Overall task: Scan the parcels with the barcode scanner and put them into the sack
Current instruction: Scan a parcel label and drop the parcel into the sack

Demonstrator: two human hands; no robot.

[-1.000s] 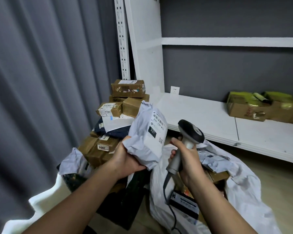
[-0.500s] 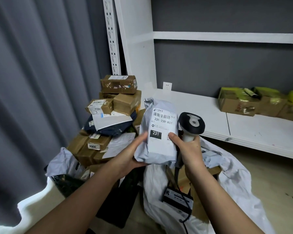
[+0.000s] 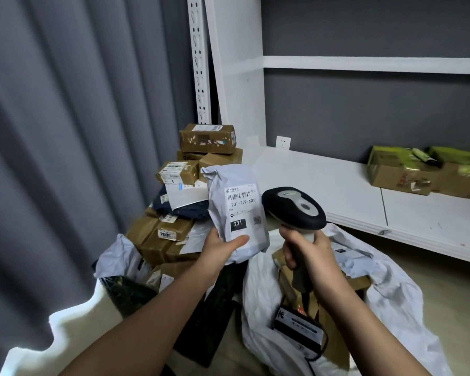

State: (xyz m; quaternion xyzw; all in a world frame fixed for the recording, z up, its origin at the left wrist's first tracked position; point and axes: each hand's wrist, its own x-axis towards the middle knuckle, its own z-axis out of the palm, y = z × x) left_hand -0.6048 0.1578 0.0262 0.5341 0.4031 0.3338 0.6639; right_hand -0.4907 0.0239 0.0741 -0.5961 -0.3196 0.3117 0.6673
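Left hand (image 3: 219, 246) grips grey poly mailer parcel (image 3: 235, 210), label up, beside black handheld barcode scanner (image 3: 293, 210) clenched in right hand (image 3: 308, 252). White sack (image 3: 385, 299) below already holds several parcels; tall stack of brown cardboard boxes (image 3: 190, 191) probably still unscanned.

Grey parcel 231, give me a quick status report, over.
Left hand holds grey parcel upright, label facing camera. Right hand grips barcode scanner beside the label. Sack open below, boxes already inside. Nothing in the way.
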